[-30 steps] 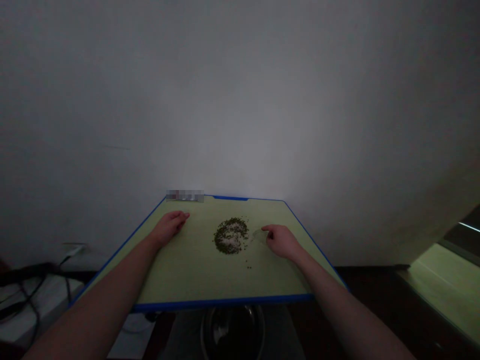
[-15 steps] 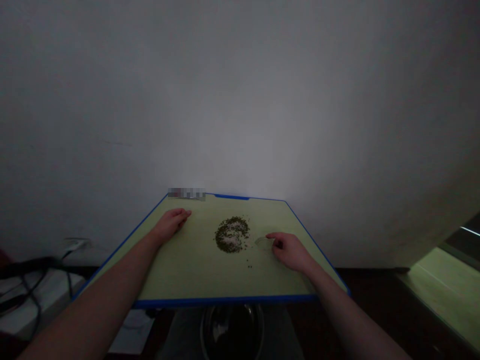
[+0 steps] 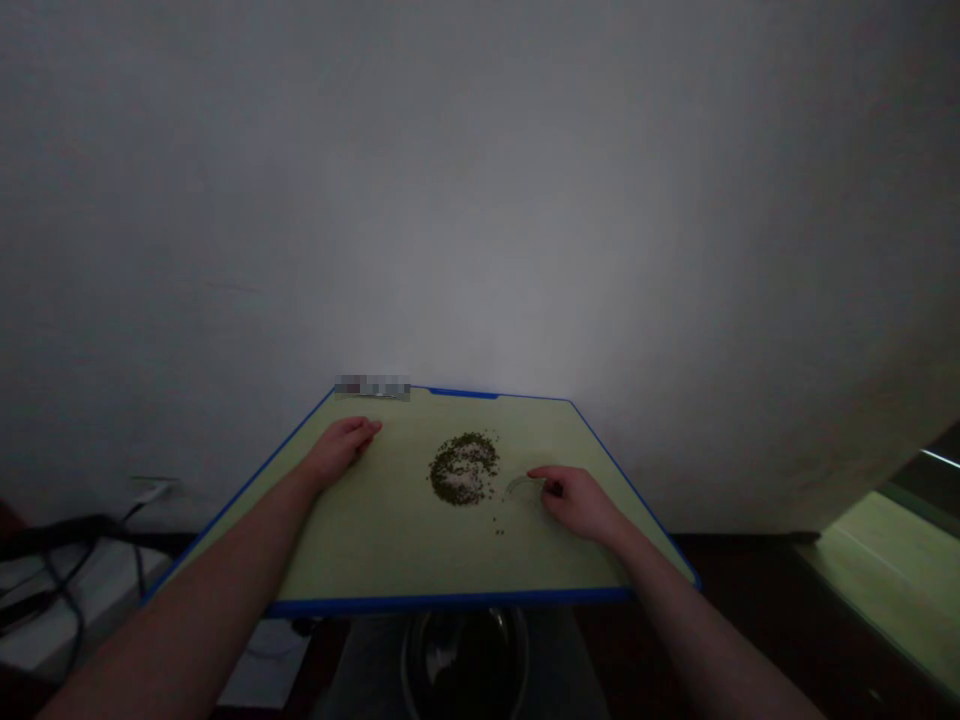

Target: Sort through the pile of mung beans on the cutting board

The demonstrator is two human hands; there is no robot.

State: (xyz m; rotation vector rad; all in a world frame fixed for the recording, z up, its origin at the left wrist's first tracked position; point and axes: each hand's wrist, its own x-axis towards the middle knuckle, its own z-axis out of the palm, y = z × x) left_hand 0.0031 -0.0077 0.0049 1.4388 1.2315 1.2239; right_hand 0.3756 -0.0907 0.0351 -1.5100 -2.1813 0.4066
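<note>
A pile of small green beans or grains mixed with pale grains (image 3: 463, 470) lies in the middle of a pale yellow-green board (image 3: 390, 560) with a blue rim. To the left of it, my left hand (image 3: 345, 447) rests on the board, its fingers curled and nothing showing in them. Right of the pile, my right hand (image 3: 574, 500) pinches a clear, curved, see-through piece (image 3: 516, 486), perhaps plastic, whose near side is hidden by the fingers. A few loose green beans (image 3: 498, 531) lie apart, between the pile and the board's front edge.
Beneath the board's front edge, a shiny round metal bowl (image 3: 465, 665) sits between my legs. Black cables (image 3: 67, 545) hang over a white surface at the left. A grey wall (image 3: 480, 200) rises directly behind the board, with a pale green surface (image 3: 892, 580) at far right.
My right hand has shifted slightly to the left with the clear piece, bringing it closer to the pile. The left hand and the pile look the same.
</note>
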